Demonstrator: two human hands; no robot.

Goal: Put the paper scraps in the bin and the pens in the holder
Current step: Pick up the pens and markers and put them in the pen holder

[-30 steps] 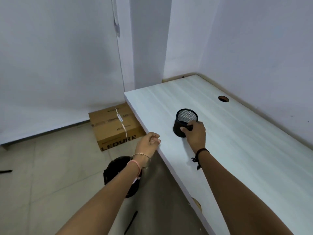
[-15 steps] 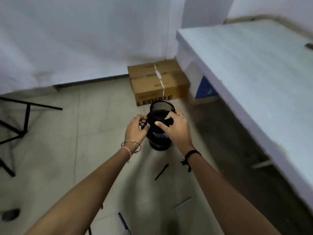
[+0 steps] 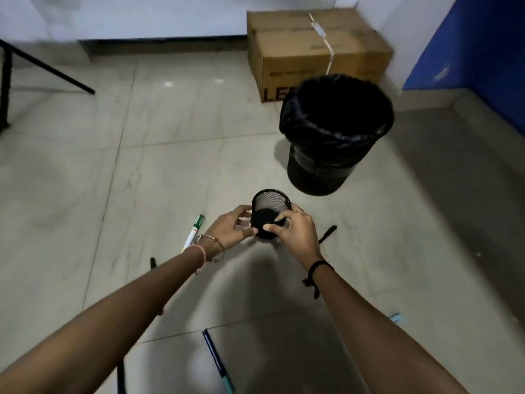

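A black mesh pen holder is low over the tiled floor, gripped from both sides by my left hand and my right hand. Behind it to the right stands a black bin lined with a dark bag. Pens lie scattered on the floor: a white marker with a green cap left of my left hand, a black pen right of my right hand, a blue pen between my forearms, and a small black one by my left forearm.
A brown cardboard box sits against the wall behind the bin. A blue panel stands at the right. Black metal stand legs cross the floor at the far left. A small light-blue piece lies by my right forearm.
The holder has come off the table and down to floor level, and my left hand has joined my right on it. My view has swung from the table to the floor.
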